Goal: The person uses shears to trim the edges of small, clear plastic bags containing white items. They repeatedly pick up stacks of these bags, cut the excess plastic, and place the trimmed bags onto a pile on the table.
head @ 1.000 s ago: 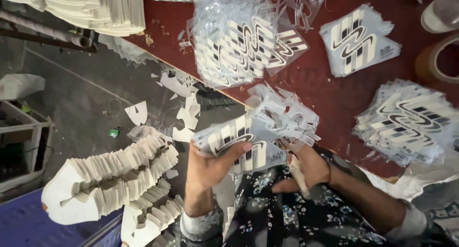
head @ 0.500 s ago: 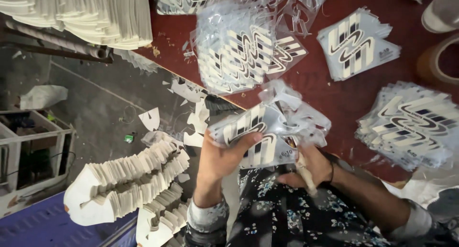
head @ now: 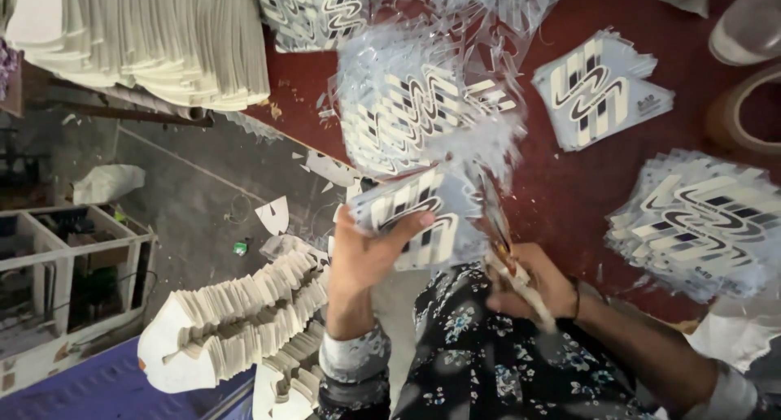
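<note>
Head view looks straight down on your dark red worktable, and everything here is placed against it. At its near edge your left hand is closed round a small stack of white printed cut-out panels with black and blue wavy stripes; the thumb lies across the top sheet and the fingers curl beneath, so the stack hangs tilted just over the edge. Your right hand, also at the near edge and just beside the stack, is wrapped in a fist round a thin pale-handled tool; its tip is blurred, so you cannot tell what kind it is, though it points up towards the clear film scrap hanging off the stack.

Further onto the table lies a big loose heap of the same striped panels in clear film. To its right sits a smaller neat pile of striped panels, and at the table's right side a fanned stack of striped panels.

Off the table's left side, on the grey floor below, stands a curved row of plain white foam cut-outs, with small white scraps scattered near it. At the table's far left corner rests a tall pile of off-white sheets.
</note>
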